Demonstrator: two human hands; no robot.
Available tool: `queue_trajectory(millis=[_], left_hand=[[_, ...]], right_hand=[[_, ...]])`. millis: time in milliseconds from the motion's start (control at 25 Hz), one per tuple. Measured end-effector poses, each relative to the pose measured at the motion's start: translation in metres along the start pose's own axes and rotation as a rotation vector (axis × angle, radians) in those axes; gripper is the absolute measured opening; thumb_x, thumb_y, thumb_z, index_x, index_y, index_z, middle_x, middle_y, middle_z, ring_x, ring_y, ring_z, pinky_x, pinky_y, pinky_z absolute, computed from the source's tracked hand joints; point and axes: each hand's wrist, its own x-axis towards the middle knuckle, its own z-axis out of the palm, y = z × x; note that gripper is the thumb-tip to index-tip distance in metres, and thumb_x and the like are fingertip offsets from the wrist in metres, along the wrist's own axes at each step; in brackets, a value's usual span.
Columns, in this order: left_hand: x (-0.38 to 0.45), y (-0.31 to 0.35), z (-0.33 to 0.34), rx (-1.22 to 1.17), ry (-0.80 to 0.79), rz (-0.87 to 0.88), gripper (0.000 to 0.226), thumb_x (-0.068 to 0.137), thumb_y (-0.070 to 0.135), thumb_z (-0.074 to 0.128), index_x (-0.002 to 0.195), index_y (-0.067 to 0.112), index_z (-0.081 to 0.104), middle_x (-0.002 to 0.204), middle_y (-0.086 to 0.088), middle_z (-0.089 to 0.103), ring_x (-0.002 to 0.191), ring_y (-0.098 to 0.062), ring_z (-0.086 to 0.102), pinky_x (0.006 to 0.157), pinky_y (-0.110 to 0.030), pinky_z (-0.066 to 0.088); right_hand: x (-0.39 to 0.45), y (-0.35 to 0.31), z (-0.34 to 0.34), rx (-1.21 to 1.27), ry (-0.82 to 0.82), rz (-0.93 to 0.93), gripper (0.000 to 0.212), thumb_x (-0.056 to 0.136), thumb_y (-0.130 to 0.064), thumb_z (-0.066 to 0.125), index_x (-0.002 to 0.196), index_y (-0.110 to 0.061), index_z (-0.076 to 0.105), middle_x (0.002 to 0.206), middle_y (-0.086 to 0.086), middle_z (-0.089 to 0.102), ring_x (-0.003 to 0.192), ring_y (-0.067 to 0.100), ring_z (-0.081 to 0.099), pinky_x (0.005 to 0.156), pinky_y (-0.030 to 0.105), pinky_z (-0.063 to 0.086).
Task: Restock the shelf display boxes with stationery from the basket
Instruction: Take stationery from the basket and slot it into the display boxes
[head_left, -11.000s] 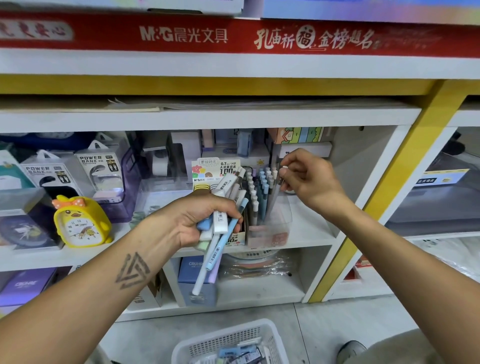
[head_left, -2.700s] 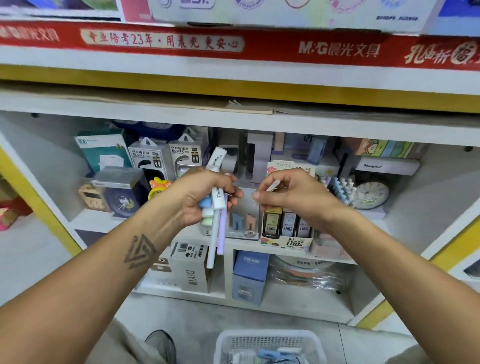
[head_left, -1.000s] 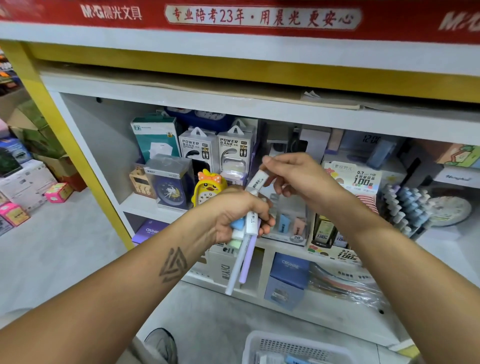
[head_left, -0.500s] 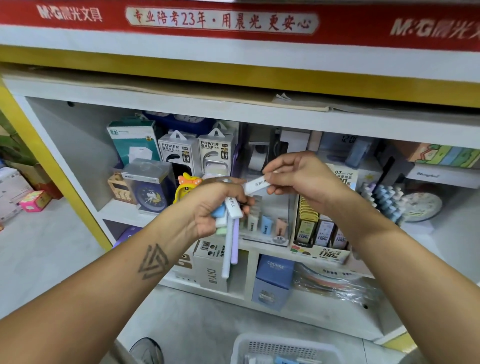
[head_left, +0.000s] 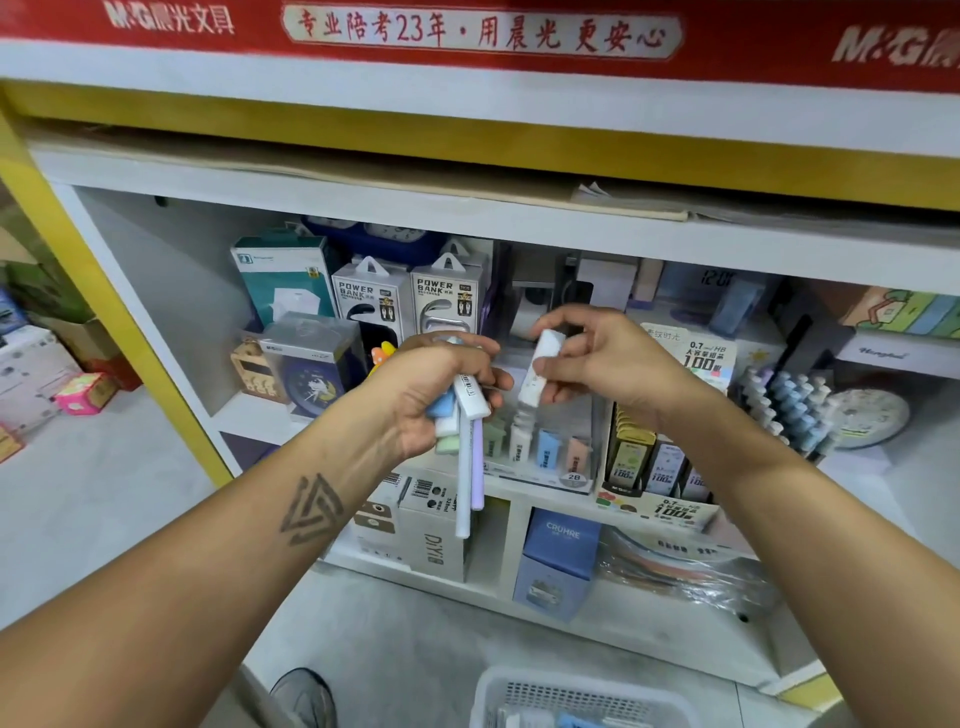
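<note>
Nearest to us, at the bottom edge, sits the white basket (head_left: 582, 699) on the floor, with a few pale stationery pieces inside; the view cuts it off, so we cannot say how many are left.

Above it, our left hand (head_left: 431, 395) is clenched round a bundle (head_left: 457, 410): small blue, white and green blocks that may be erasers, plus two slim pens (head_left: 467, 483) hanging downward, one white and one lilac. Our right hand (head_left: 597, 358) pinches a white eraser (head_left: 537, 374) by its long sides, tilted with its lower end pointing towards the shelf.

Just beyond and below that eraser stands the clear display box (head_left: 540, 452), holding a row of upright pastel erasers in white, blue and peach. We judge this is where the piece belongs.

The eraser looks light and stiff enough to hold by thumb and fingertips; its paper sleeve should give decent friction. We would keep the pinch near the upper half, so the lower end can slide into a gap between its neighbours. The risk is knocking over the standing ones, which are loose and tip easily.

To the right is a lead refill box (head_left: 660, 478), then a rack of pens (head_left: 789, 410). Further back are power bank boxes (head_left: 410, 301) and a boxed blue clock (head_left: 311, 369).
</note>
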Motion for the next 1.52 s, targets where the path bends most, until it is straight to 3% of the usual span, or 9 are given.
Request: queue_trajectory(millis=[120, 320, 440, 560, 640, 960, 1200, 1400, 1520], left_hand=[[0.001, -0.001, -0.004, 0.03, 0.031, -0.028, 0.03, 0.076, -0.019, 0.05, 0.092, 0.001, 0.066, 0.07, -0.024, 0.066, 0.052, -0.027, 0.059, 0.053, -0.028, 0.052], [0.001, -0.003, -0.006, 0.028, 0.043, -0.055, 0.031, 0.076, -0.02, 0.048, 0.093, 0.0, 0.065, 0.068, -0.023, 0.066, 0.055, -0.027, 0.059, 0.052, -0.027, 0.052], [0.002, -0.003, -0.006, 0.033, 0.049, -0.061, 0.031, 0.076, -0.02, 0.048, 0.094, -0.001, 0.064, 0.068, -0.023, 0.065, 0.054, -0.027, 0.058, 0.051, -0.026, 0.052], [0.002, -0.003, -0.008, 0.037, 0.053, -0.066, 0.031, 0.076, -0.02, 0.048, 0.096, -0.001, 0.064, 0.068, -0.024, 0.065, 0.051, -0.027, 0.058, 0.05, -0.026, 0.051], [0.003, -0.004, -0.008, 0.038, 0.056, -0.07, 0.031, 0.076, -0.02, 0.047, 0.094, -0.001, 0.064, 0.068, -0.024, 0.065, 0.053, -0.027, 0.058, 0.05, -0.026, 0.052], [0.005, -0.008, -0.006, 0.041, 0.054, -0.077, 0.03, 0.076, -0.02, 0.049, 0.093, 0.0, 0.063, 0.069, -0.024, 0.065, 0.067, -0.031, 0.059, 0.056, -0.028, 0.051], [0.006, -0.011, -0.003, 0.011, 0.038, -0.078, 0.029, 0.077, -0.019, 0.048, 0.091, 0.001, 0.063, 0.068, -0.023, 0.065, 0.064, -0.029, 0.059, 0.055, -0.028, 0.052], [0.007, -0.01, -0.002, -0.013, 0.046, -0.074, 0.03, 0.075, -0.02, 0.048, 0.091, 0.001, 0.063, 0.068, -0.025, 0.065, 0.056, -0.028, 0.059, 0.051, -0.028, 0.052], [0.008, -0.011, -0.003, -0.019, 0.05, -0.071, 0.03, 0.075, -0.02, 0.049, 0.092, 0.001, 0.063, 0.069, -0.024, 0.065, 0.062, -0.029, 0.06, 0.053, -0.028, 0.053]], right_hand=[[0.008, 0.003, 0.0, 0.029, 0.074, -0.021, 0.006, 0.095, 0.001, 0.063, 0.101, -0.001, 0.065, 0.092, 0.026, 0.073, 0.069, 0.028, 0.075, 0.066, 0.027, 0.062], [0.02, 0.011, -0.001, -0.196, 0.192, -0.068, 0.016, 0.098, -0.004, 0.061, 0.093, -0.017, 0.07, 0.095, 0.015, 0.072, 0.072, 0.021, 0.077, 0.08, 0.042, 0.063], [0.024, 0.017, 0.001, -0.372, 0.239, -0.142, 0.016, 0.097, -0.008, 0.063, 0.096, -0.023, 0.07, 0.089, 0.004, 0.072, 0.074, 0.013, 0.075, 0.079, 0.042, 0.062], [0.026, 0.024, 0.001, -0.748, 0.311, -0.269, 0.015, 0.093, -0.017, 0.068, 0.105, -0.025, 0.071, 0.091, -0.005, 0.072, 0.085, 0.017, 0.069, 0.081, 0.039, 0.058], [0.027, 0.028, 0.003, -0.885, 0.293, -0.291, 0.012, 0.092, -0.017, 0.069, 0.103, -0.022, 0.067, 0.09, -0.001, 0.072, 0.086, 0.023, 0.067, 0.079, 0.04, 0.057], [0.031, 0.039, 0.016, -1.041, 0.145, -0.203, 0.009, 0.094, -0.013, 0.063, 0.093, -0.02, 0.058, 0.087, 0.006, 0.064, 0.079, 0.027, 0.062, 0.072, 0.043, 0.057], [0.029, 0.035, 0.019, -1.026, 0.108, -0.225, 0.008, 0.095, -0.013, 0.063, 0.092, -0.019, 0.058, 0.084, 0.004, 0.06, 0.075, 0.024, 0.06, 0.069, 0.042, 0.056], [0.029, 0.031, 0.018, -1.093, 0.09, -0.165, 0.023, 0.09, 0.001, 0.061, 0.084, -0.02, 0.053, 0.076, -0.004, 0.055, 0.07, 0.016, 0.056, 0.067, 0.038, 0.055], [0.029, 0.028, 0.019, -1.108, 0.072, -0.161, 0.019, 0.091, 0.0, 0.061, 0.088, -0.018, 0.057, 0.081, 0.0, 0.059, 0.076, 0.021, 0.06, 0.07, 0.039, 0.056]])
